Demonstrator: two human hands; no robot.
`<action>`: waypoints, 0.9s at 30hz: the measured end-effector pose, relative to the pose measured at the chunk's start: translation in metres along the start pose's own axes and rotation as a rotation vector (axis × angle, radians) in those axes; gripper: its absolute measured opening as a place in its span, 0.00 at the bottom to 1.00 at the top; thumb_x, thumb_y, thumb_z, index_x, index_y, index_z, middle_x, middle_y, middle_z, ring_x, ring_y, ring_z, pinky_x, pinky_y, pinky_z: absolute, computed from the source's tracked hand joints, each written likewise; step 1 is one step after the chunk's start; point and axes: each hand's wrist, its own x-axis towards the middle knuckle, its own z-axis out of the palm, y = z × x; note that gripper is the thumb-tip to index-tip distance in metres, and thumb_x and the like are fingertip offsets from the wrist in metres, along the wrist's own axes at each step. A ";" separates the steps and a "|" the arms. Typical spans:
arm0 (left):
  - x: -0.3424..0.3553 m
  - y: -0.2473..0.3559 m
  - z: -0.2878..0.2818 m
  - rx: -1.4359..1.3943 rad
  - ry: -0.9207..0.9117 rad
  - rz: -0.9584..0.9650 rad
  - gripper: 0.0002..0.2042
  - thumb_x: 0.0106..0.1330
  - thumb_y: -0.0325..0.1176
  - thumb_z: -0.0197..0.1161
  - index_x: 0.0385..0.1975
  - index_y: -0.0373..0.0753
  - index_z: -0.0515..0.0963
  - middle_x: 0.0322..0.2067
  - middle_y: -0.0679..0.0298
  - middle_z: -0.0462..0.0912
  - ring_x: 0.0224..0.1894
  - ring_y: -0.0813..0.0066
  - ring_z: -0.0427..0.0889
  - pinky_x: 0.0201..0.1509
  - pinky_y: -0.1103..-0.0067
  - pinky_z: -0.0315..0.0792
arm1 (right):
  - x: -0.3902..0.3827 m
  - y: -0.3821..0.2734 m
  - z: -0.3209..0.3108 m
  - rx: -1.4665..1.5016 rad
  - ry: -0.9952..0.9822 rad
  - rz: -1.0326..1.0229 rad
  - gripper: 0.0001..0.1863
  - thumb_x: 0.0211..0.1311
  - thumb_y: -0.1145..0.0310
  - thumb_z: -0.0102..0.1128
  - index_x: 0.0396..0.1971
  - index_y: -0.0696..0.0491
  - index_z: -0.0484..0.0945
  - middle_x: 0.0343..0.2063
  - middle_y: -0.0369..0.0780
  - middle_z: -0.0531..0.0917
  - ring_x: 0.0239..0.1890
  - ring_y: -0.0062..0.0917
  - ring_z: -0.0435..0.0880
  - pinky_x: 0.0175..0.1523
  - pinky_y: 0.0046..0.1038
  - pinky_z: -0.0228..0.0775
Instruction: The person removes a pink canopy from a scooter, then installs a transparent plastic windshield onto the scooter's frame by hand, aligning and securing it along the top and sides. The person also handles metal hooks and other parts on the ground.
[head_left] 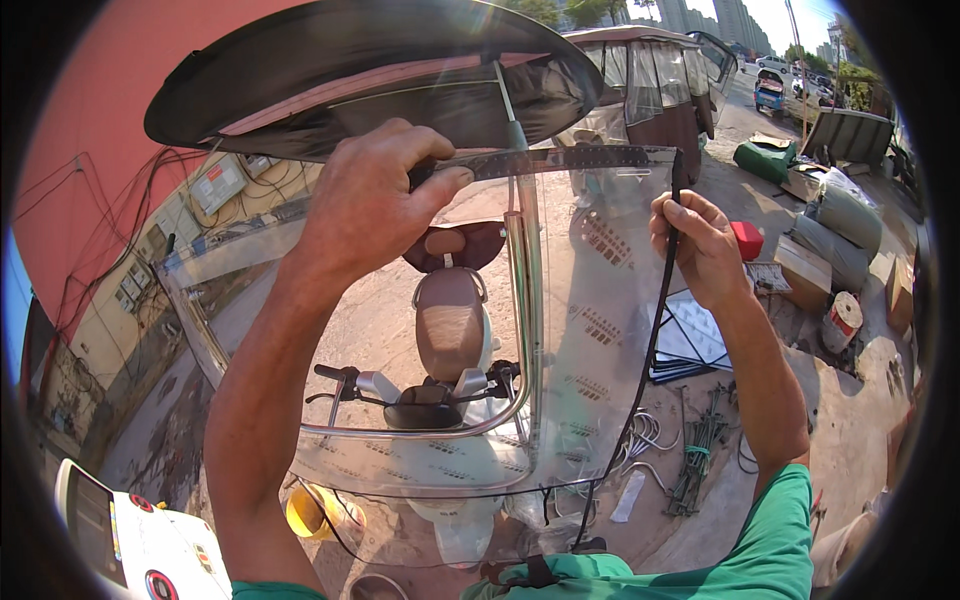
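A clear plastic windshield sheet stands in front of me, with dark printed marks and a black border. Along its top runs a perforated black strip. My left hand grips that top edge, thumb and fingers closed on it. At the upper right corner, my right hand pinches the black edging, which hangs down the sheet's right side. Behind the clear sheet are a bent metal tube frame and a scooter with a brown seat and handlebar.
A black canopy spreads above the scooter. To the right lie white panels, a bundle of thin rods and a cardboard box. A yellow bucket and a white vehicle stand lower left. A covered three-wheeler is behind.
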 end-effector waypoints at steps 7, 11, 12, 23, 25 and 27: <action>-0.003 0.001 0.004 0.006 -0.016 -0.016 0.16 0.65 0.43 0.70 0.43 0.37 0.87 0.39 0.54 0.86 0.41 0.50 0.85 0.47 0.60 0.76 | 0.007 0.006 0.001 -0.016 0.025 -0.011 0.10 0.73 0.65 0.67 0.44 0.57 0.85 0.32 0.36 0.87 0.32 0.17 0.85 0.39 0.21 0.80; -0.004 0.005 0.005 0.041 0.001 0.017 0.17 0.65 0.44 0.70 0.47 0.38 0.86 0.42 0.54 0.86 0.43 0.49 0.84 0.50 0.59 0.75 | 0.011 0.005 0.001 -0.007 0.011 -0.028 0.10 0.73 0.65 0.67 0.44 0.57 0.85 0.32 0.35 0.87 0.32 0.16 0.84 0.40 0.20 0.78; -0.005 0.006 0.005 0.041 0.006 0.027 0.18 0.65 0.43 0.70 0.47 0.38 0.85 0.42 0.54 0.85 0.44 0.49 0.84 0.51 0.59 0.75 | 0.011 0.004 0.001 -0.009 0.009 -0.032 0.10 0.74 0.65 0.66 0.44 0.55 0.85 0.32 0.35 0.87 0.32 0.16 0.85 0.40 0.20 0.77; -0.006 0.001 0.009 0.027 0.000 0.035 0.17 0.65 0.41 0.70 0.49 0.39 0.84 0.43 0.55 0.86 0.46 0.50 0.84 0.54 0.60 0.74 | 0.013 0.008 0.004 0.025 0.056 -0.040 0.09 0.73 0.65 0.67 0.44 0.55 0.85 0.32 0.34 0.87 0.33 0.15 0.84 0.41 0.19 0.77; -0.006 -0.001 0.010 0.035 0.011 0.028 0.17 0.65 0.41 0.70 0.49 0.39 0.84 0.43 0.55 0.86 0.46 0.51 0.84 0.54 0.60 0.74 | 0.015 0.006 0.003 0.016 0.016 -0.040 0.09 0.73 0.65 0.66 0.43 0.55 0.85 0.32 0.34 0.87 0.33 0.14 0.84 0.41 0.20 0.77; -0.005 -0.001 0.010 0.035 0.016 0.027 0.17 0.65 0.41 0.70 0.49 0.39 0.84 0.43 0.56 0.86 0.46 0.51 0.84 0.54 0.60 0.74 | 0.016 0.005 0.002 0.013 -0.009 -0.042 0.08 0.73 0.66 0.66 0.43 0.55 0.84 0.32 0.34 0.87 0.33 0.14 0.84 0.41 0.19 0.77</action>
